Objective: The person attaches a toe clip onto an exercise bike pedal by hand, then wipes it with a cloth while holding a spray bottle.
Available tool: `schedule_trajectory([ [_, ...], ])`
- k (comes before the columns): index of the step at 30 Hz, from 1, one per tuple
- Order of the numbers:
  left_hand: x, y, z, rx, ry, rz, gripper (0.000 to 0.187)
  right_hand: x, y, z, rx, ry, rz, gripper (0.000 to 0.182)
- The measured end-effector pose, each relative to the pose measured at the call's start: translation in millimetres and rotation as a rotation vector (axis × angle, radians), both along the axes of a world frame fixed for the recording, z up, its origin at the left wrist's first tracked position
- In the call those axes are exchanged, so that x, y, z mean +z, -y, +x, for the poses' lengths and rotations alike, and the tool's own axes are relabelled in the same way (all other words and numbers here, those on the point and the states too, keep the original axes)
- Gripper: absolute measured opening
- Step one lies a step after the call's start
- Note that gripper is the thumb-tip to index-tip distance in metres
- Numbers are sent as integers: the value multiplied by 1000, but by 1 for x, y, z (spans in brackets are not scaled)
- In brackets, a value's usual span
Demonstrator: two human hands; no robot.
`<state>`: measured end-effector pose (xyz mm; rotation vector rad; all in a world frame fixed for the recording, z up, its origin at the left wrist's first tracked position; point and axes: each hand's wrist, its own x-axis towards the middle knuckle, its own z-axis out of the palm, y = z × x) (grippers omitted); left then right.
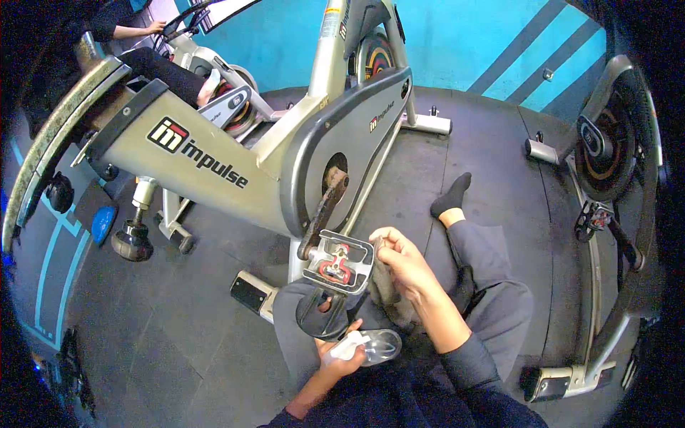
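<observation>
My left hand (pixel 342 356) is wrapped round a clear spray bottle (pixel 382 347) with a white part, low in the view, just below the pedal. Pinched in my right hand (pixel 401 262) is a grey-brown cloth (pixel 386 291), which hangs down beside the pedal's right edge. The metal pedal (pixel 338 262) with red parts sits on the crank (pixel 325 212) of a silver exercise bike (pixel 207 160) marked Impulse. Under the pedal hangs a dark toe piece (pixel 321 314). The cloth partly covers the area between my hands.
My legs (pixel 492 285) are folded on the dark floor (pixel 171 328). A second bike (pixel 606 157) stands at the right. At the upper left a person's arm (pixel 135 31) rests on another bike (pixel 227 105). A blue object (pixel 103 223) lies at the left.
</observation>
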<state>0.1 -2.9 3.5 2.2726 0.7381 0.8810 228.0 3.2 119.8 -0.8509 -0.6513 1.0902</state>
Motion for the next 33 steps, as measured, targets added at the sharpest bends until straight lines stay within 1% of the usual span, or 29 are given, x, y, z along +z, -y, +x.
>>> schedule_trajectory([
  [2, 3, 0, 1, 14, 18, 79, 41, 0, 2, -2, 7, -17, 4, 30],
  [5, 7, 0, 1, 5, 10, 104, 42, 0, 5, -2, -28, -8, 42, 31],
  [7, 7, 0, 2, -5, 6, 110, 42, 3, 10, 4, -17, 28, -45, 29],
  [9, 10, -1, 4, -4, 41, 132, 41, 7, 13, 10, 4, 23, -76, 29],
  [11, 18, 1, 6, 1, 38, 109, 40, 7, 13, 12, 27, 18, -106, 30],
  [13, 21, 2, 7, 5, 37, 86, 39, 3, 11, 13, 39, 1, -72, 29],
  [15, 19, 1, 8, -11, 105, 98, 39, 0, 10, 13, 30, 7, -77, 29],
  [20, 19, 2, 6, 5, 46, 126, 38, 0, 8, 9, 34, -24, -68, 29],
  [22, 11, 1, 6, 12, 47, 146, 38, -1, 7, 3, -40, -15, -16, 29],
  [23, 4, 1, 7, -8, 132, 45, 41, 2, 9, 1, -40, -15, -15, 29],
  [24, 5, 1, 9, -28, 217, -55, 44, 6, 13, -1, -72, 53, -45, 30],
  [25, 7, 1, 7, -27, 218, -54, 44, 9, 14, -2, -104, 122, -75, 31],
  [27, 15, 2, 3, -28, 44, 88, 37, 6, 13, 0, -103, 133, -63, 31],
  [28, 14, 3, 3, -29, 45, 85, 37, 4, 12, 1, -103, 144, -51, 31],
  [29, 14, 4, 4, -30, 80, 6, 36, 1, 10, 3, -104, 144, -53, 31],
  [30, 14, 5, 5, -29, 117, -73, 36, 0, 7, 5, -120, 204, -26, 31],
  [31, 13, 4, 4, -28, 120, -74, 36, -1, 5, 7, -134, 264, 2, 31],
  [33, 10, 0, 3, -27, 58, 124, 35, 2, 0, 12, -114, 295, -7, 30],
])
